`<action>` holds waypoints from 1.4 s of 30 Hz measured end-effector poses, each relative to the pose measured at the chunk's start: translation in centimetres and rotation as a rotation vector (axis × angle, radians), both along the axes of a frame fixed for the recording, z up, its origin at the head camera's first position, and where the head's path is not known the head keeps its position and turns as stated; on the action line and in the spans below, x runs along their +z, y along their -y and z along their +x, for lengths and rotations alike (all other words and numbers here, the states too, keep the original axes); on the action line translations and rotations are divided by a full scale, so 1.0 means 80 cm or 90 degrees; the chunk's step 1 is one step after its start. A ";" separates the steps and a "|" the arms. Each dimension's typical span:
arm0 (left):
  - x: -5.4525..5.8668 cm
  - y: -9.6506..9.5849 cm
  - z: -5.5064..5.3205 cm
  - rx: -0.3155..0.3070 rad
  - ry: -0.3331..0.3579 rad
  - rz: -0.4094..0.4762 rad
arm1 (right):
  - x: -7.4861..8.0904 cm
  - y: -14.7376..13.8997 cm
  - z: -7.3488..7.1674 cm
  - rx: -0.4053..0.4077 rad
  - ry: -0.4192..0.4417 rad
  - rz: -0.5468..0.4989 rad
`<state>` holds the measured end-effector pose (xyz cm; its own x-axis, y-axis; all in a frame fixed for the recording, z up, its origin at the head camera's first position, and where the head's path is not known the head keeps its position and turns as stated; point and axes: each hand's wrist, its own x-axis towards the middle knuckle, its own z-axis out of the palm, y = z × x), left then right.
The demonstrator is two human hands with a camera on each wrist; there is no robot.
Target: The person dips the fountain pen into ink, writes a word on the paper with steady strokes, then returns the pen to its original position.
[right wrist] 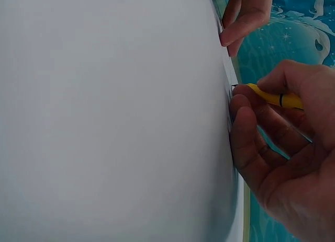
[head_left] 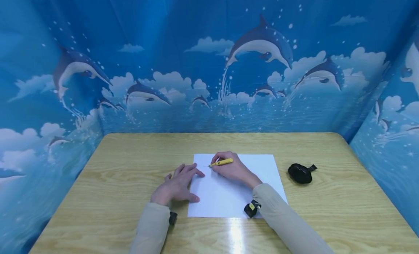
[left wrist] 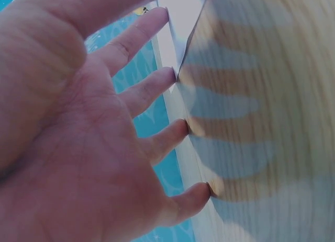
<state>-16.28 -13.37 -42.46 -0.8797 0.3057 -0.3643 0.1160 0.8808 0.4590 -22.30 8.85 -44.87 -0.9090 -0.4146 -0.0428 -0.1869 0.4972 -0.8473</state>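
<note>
A white sheet of paper lies flat on the wooden table. My right hand grips a yellow pen, its tip touching the sheet near the upper left corner. In the right wrist view the yellow pen sits between thumb and fingers of the right hand, tip against the paper. My left hand lies flat with straight fingers on the paper's left edge. In the left wrist view the left hand has its fingertips pressing on the table and the sheet.
A small black object with a short strap lies on the table to the right of the paper. Blue dolphin-printed walls enclose the table at the back and both sides. Bare wood shows left of the left hand and along the front edge.
</note>
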 end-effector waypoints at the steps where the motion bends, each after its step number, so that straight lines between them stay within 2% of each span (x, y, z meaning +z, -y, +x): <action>1: 0.000 0.000 0.000 0.001 0.000 0.000 | -0.001 0.000 0.000 0.000 0.000 0.000; 26: 0.002 0.001 0.001 -0.007 -0.002 0.003 | 0.004 -0.009 0.004 -0.005 -0.007 0.008; 42: 0.001 0.000 0.000 -0.005 0.001 -0.014 | 0.001 -0.016 0.004 -0.007 -0.002 0.002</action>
